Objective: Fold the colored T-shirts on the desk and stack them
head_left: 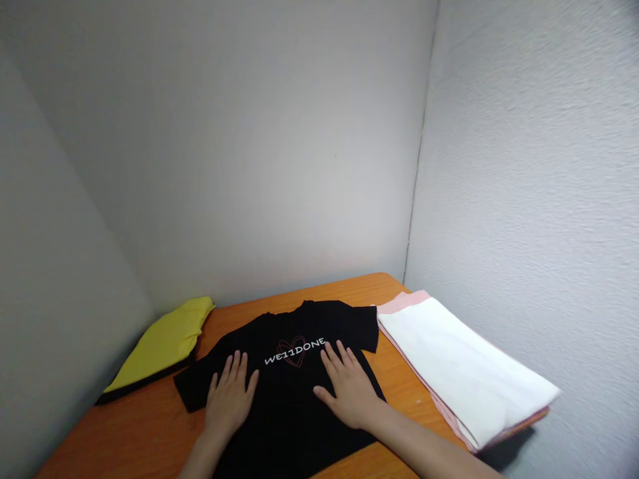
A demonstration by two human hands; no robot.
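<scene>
A black T-shirt (289,406) lies spread out on the wooden table, its collar toward the far wall and both short sleeves out to the sides. White lettering and a thin red heart outline cross its chest. My left hand (231,392) rests flat on the shirt's left side, below the sleeve, fingers spread. On the right side of the chest lies my right hand (348,386), palm down with fingers apart, close to the end of the lettering. Neither hand grips the cloth. The shirt's lower hem is partly out of frame.
Folded yellow cloth (167,342) sits on something black at the table's left edge. A stack of folded white cloth (459,366) over pink cloth (404,301) lies along the right edge, its near corner overhanging. Walls border the wooden table (134,432) behind and at both sides.
</scene>
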